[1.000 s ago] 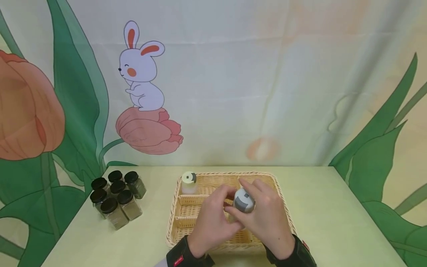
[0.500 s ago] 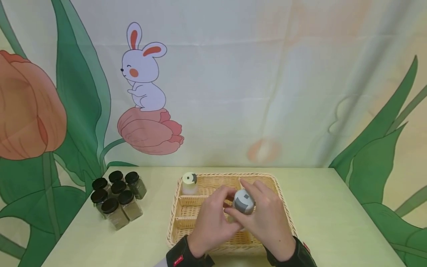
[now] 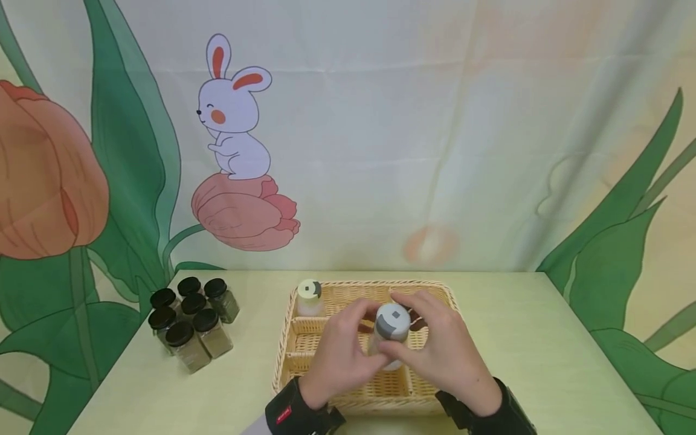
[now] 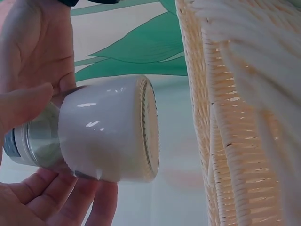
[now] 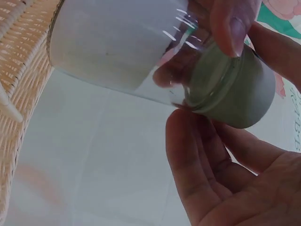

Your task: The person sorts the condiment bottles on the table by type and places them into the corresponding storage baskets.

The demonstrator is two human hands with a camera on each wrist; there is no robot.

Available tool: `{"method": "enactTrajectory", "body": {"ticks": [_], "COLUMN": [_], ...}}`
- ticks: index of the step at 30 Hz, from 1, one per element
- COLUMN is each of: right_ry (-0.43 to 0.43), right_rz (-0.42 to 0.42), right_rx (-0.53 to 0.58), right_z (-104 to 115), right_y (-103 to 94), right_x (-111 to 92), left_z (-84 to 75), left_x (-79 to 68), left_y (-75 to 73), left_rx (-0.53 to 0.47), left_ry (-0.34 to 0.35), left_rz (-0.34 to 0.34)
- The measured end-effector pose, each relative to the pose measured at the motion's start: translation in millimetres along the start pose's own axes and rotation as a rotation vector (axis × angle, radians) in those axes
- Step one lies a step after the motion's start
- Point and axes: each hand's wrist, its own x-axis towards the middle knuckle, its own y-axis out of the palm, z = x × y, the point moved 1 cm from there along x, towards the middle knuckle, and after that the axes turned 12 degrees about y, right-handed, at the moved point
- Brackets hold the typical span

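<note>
Above the basket, both my hands hold a glass jar (image 3: 374, 346) with a grey-and-white lid (image 3: 393, 320). My left hand (image 3: 342, 356) grips it from the left side. From the right, my right hand (image 3: 448, 350) holds it near the lid, thumb across the front. White contents fill much of the jar (image 4: 103, 132) in the left wrist view, and its ridged base shows there. Fingers of both hands surround the upper part of the jar (image 5: 113, 47) in the right wrist view. Some fingertips are hidden behind the glass.
The divided wicker basket (image 3: 280, 362) lies below the hands. A similar jar (image 3: 309, 299) with a pale yellow and grey lid stands in its back left compartment. Several black-lidded jars (image 3: 187, 347) cluster on the table (image 3: 544, 362) at left. A printed curtain (image 3: 353, 151) hangs behind.
The jar has risen slightly and tilted, so more of its body shows below the lid. My right hand has shifted a little to the right; both hands still hold the jar.
</note>
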Motion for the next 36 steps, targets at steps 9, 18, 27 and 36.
{"method": "enactTrajectory", "body": {"ticks": [9,18,27,36], "right_ry": [0.03,0.034,0.02,0.017], "right_rz": [0.029,0.004,-0.011,-0.018], "right_rx": [0.055,0.058,0.089,0.043], "right_z": [-2.3,-4.9,-6.6,-7.7], "right_y": [-0.3,2.7,8.5,8.1], "right_x": [1.9,1.2,-1.4,0.8], "left_z": [3.5,4.8,5.4,5.1], "left_x": [0.3,0.9,-2.7,0.3], "left_y": [-3.4,-4.8,-5.9,-6.4], "left_rx": [-0.093,-0.108,-0.117,-0.108], "left_ry": [-0.036,-0.053,-0.054,-0.058], "left_rz": [0.048,0.09,0.113,0.13]}}
